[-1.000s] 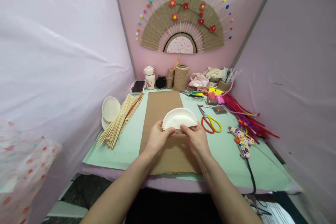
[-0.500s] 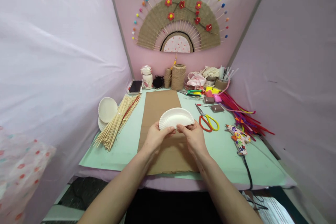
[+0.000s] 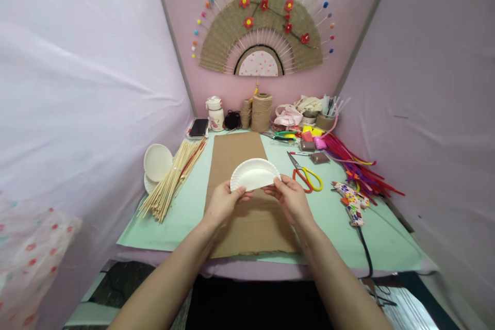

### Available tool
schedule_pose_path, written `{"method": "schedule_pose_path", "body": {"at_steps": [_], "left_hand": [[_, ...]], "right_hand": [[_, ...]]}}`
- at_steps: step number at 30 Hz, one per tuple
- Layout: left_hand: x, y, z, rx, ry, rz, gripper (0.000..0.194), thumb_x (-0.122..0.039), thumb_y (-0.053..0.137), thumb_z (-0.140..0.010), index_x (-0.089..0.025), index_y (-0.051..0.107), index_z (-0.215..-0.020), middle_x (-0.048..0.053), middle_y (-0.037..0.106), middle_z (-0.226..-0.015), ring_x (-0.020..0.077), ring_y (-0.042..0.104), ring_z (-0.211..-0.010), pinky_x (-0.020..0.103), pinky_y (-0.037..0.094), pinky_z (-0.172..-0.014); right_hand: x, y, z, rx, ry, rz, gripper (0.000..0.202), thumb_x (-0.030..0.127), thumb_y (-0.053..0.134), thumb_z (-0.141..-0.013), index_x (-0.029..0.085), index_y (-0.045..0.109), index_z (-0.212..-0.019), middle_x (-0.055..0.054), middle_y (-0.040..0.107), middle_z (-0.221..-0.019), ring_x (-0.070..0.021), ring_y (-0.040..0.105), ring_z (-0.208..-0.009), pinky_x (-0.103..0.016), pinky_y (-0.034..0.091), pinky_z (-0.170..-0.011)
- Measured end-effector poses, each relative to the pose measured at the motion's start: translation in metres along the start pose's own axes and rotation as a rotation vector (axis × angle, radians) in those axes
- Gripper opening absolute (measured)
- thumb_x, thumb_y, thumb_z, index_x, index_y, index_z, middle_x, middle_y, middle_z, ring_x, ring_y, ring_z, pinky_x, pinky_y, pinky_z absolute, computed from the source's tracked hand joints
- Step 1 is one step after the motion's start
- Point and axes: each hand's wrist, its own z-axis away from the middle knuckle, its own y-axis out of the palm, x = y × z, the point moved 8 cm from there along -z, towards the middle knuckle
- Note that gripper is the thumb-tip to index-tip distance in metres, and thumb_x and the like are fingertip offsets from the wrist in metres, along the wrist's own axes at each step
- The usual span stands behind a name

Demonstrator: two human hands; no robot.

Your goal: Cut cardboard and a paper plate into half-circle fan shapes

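Note:
A white paper plate half (image 3: 255,173), with a fluted curved rim on top and a straight edge below, is held up over the brown cardboard sheet (image 3: 237,149). My left hand (image 3: 228,199) pinches its lower left corner, thumb in front and fingers behind. At the lower right corner my right hand (image 3: 288,193) grips it in the same way. Whether the piece is cut or folded I cannot tell. To the right of my right hand lie scissors (image 3: 307,178) with one red and one yellow handle.
Left are a bundle of wooden sticks (image 3: 170,180) and white paper plates (image 3: 158,162). A floral glue gun (image 3: 351,201) and pipe cleaners (image 3: 359,170) lie right. Twine spools (image 3: 262,113), a bottle (image 3: 215,113) and a phone (image 3: 199,127) stand behind. A decorated fan (image 3: 263,31) hangs above.
Both hands have moved slightly left with the plate half. My right thumb has shifted from the middle of the lower edge to the right corner, showing more of the plate's face.

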Motion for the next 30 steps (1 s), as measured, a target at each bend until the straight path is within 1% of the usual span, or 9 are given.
{"method": "schedule_pose_path", "body": {"at_steps": [4, 6, 8, 12, 15, 19, 23, 26, 30], "left_hand": [[-0.008, -0.029, 0.0, -0.055, -0.026, 0.067, 0.007, -0.005, 0.065, -0.079, -0.009, 0.068, -0.084, 0.012, 0.075, -0.087, 0.0159, 0.072, -0.077, 0.022, 0.058, -0.071], [-0.012, -0.037, 0.003, -0.079, -0.033, 0.115, 0.009, -0.004, 0.063, -0.081, -0.008, 0.068, -0.087, 0.012, 0.075, -0.088, 0.0149, 0.072, -0.078, 0.02, 0.058, -0.072], [-0.014, -0.029, 0.007, -0.055, -0.025, 0.158, 0.009, -0.005, 0.064, -0.08, -0.007, 0.067, -0.088, 0.012, 0.075, -0.088, 0.0152, 0.072, -0.077, 0.02, 0.058, -0.07], [-0.01, 0.012, 0.017, 0.057, 0.023, 0.192, 0.02, -0.015, 0.074, -0.074, -0.01, 0.066, -0.092, 0.01, 0.075, -0.088, 0.0164, 0.072, -0.077, 0.022, 0.058, -0.069], [-0.008, 0.028, 0.02, 0.061, 0.079, 0.123, 0.033, -0.024, 0.08, -0.069, -0.012, 0.062, -0.094, 0.008, 0.075, -0.088, 0.0159, 0.071, -0.072, 0.025, 0.058, -0.069], [-0.012, 0.021, 0.018, -0.012, 0.138, -0.055, 0.04, -0.03, 0.081, -0.067, -0.014, 0.056, -0.093, 0.004, 0.073, -0.071, 0.0144, 0.068, -0.061, 0.025, 0.056, -0.063], [-0.016, 0.014, 0.019, -0.042, 0.19, -0.149, 0.043, -0.033, 0.081, -0.067, -0.017, 0.05, -0.092, 0.002, 0.071, -0.063, 0.0143, 0.066, -0.057, 0.024, 0.052, -0.059], [-0.019, 0.013, 0.023, -0.044, 0.212, -0.186, 0.044, -0.031, 0.079, -0.069, -0.018, 0.048, -0.097, 0.002, 0.073, -0.066, 0.0151, 0.067, -0.057, 0.025, 0.052, -0.059], [-0.02, 0.008, 0.026, -0.048, 0.216, -0.195, 0.043, -0.027, 0.077, -0.071, -0.018, 0.047, -0.1, 0.003, 0.073, -0.065, 0.0169, 0.069, -0.06, 0.027, 0.054, -0.062]], "right_hand": [[0.023, -0.039, -0.007, -0.139, -0.045, -0.045, 0.033, 0.043, 0.083, -0.059, 0.018, 0.07, -0.077, -0.005, 0.075, -0.069, -0.0181, 0.07, -0.065, -0.028, 0.054, -0.063], [0.028, -0.043, -0.006, -0.135, -0.043, 0.002, 0.035, 0.045, 0.081, -0.062, 0.017, 0.071, -0.081, -0.006, 0.075, -0.07, -0.0176, 0.07, -0.066, -0.027, 0.054, -0.063], [0.023, -0.029, -0.001, -0.058, -0.014, 0.086, 0.036, 0.046, 0.079, -0.065, 0.017, 0.071, -0.085, -0.006, 0.076, -0.073, -0.0157, 0.068, -0.064, -0.026, 0.052, -0.061], [0.001, 0.024, 0.015, 0.111, -0.012, 0.24, 0.03, 0.035, 0.081, -0.064, 0.017, 0.073, -0.087, -0.006, 0.076, -0.086, -0.0175, 0.066, -0.075, -0.028, 0.051, -0.068], [-0.004, 0.041, 0.02, 0.097, -0.037, 0.177, 0.026, 0.031, 0.08, -0.065, 0.017, 0.074, -0.086, -0.006, 0.076, -0.092, -0.0216, 0.067, -0.085, -0.032, 0.051, -0.078], [0.001, 0.039, 0.019, 0.047, -0.052, 0.189, 0.021, 0.031, 0.08, -0.064, 0.016, 0.072, -0.077, -0.003, 0.073, -0.076, -0.019, 0.063, -0.073, -0.03, 0.049, -0.069], [0.004, 0.029, 0.019, -0.015, -0.02, 0.236, 0.022, 0.031, 0.081, -0.06, 0.016, 0.065, -0.066, 0.005, 0.055, -0.051, -0.0109, 0.044, -0.051, -0.025, 0.036, -0.05], [0.001, 0.028, 0.017, 0.015, 0.016, 0.2, 0.027, 0.03, 0.082, -0.058, 0.018, 0.059, -0.061, 0.007, 0.046, -0.047, -0.0078, 0.032, -0.046, -0.024, 0.025, -0.044], [-0.001, 0.018, 0.013, 0.025, 0.067, 0.168, 0.038, 0.034, 0.084, -0.054, 0.019, 0.05, -0.051, 0.008, 0.039, -0.044, -0.0064, 0.028, -0.044, -0.025, 0.019, -0.043]]}}
